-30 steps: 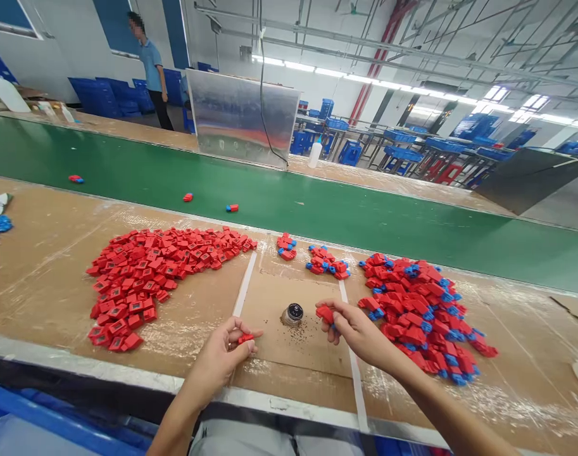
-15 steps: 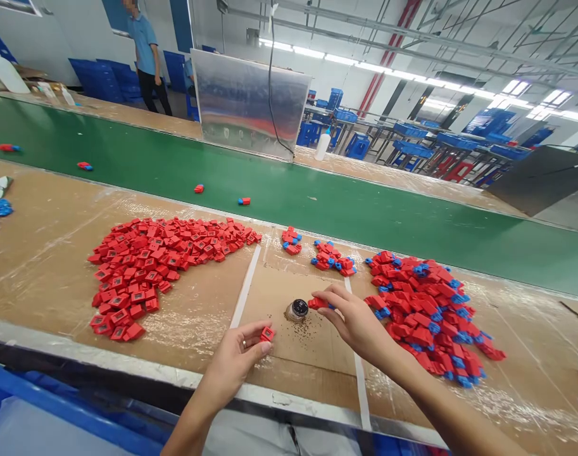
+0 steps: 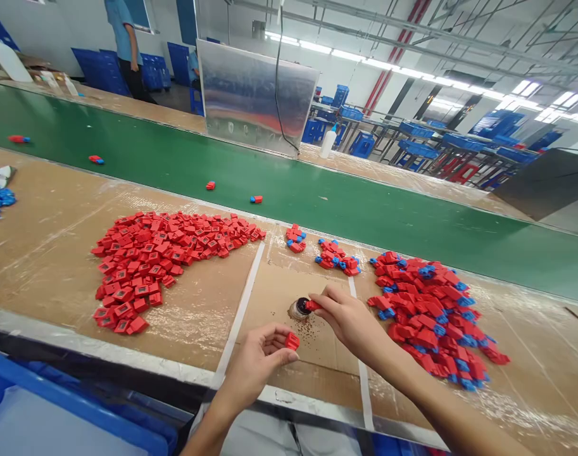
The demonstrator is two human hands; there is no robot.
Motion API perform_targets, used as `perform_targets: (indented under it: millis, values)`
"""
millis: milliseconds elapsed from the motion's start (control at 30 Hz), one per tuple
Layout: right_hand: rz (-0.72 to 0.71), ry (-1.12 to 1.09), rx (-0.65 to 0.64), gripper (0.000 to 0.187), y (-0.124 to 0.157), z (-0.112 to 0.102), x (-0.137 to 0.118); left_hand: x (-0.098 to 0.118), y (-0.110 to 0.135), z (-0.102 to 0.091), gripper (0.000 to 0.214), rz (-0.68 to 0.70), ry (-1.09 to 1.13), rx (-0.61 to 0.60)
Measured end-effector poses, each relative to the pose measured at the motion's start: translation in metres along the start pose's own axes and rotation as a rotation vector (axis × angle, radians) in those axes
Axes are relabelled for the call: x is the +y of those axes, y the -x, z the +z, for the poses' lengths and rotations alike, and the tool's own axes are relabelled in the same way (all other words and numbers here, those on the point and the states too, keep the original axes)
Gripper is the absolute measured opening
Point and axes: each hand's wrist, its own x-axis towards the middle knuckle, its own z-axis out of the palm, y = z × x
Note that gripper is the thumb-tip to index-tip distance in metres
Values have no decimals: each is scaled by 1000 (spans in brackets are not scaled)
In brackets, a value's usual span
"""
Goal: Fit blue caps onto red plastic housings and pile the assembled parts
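Head view: the left hand [image 3: 260, 358] has its fingers pinched on a small red plastic piece [image 3: 292, 341], just in front of the small round jar [image 3: 299, 308] on the counter [image 3: 56, 253]. The right hand [image 3: 350, 320], fingers closed on a second red piece [image 3: 312, 306], holds it touching the jar's top.

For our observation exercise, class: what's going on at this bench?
A person's right hand holds a red piece against a small round pot on the bench. The left hand pinches a second red piece nearby. A pile of red pieces lies left, a red-and-blue pile right.
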Motion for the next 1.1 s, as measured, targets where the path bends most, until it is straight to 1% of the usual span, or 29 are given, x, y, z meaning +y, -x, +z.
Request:
perform_targets:
  millis: [67,133,200,267,367,467,567,733,833,1000,1100]
  values:
    - [-10,-8,19,23,0,-4,2,-1,-1,0,21,10,18,-4]
    - [-11,-58,71,24,1,-10,1,-2,-2,0,22,8,26,-4]
    - [1,-149,126,24,5,-17,-3,-3,-2,-1,22,-4,27,-6]
    - [11,-254,151,22,11,-21,-11,-4,-3,-1,21,-11,18,-17]
    - [22,-376,114,20,21,-18,-28,-5,-3,-2,19,1,-18,-35]
    - [44,-436,64,19,27,-10,-38,-5,-3,-2,20,9,-45,-51]
    - [60,-448,50,17,28,-5,-41,-5,-3,-1,20,11,-59,-59]
    - [79,-444,15,17,29,-3,-40,-4,-3,-1,22,10,-81,-70]
    - [64,-444,-6,15,30,1,-40,-3,-3,-1,18,19,-107,-79]
    - [28,-399,-22,17,32,11,-45,1,2,-1,8,51,-254,-75]
    - [24,-377,-23,19,34,17,-50,5,4,-3,8,76,-379,-85]
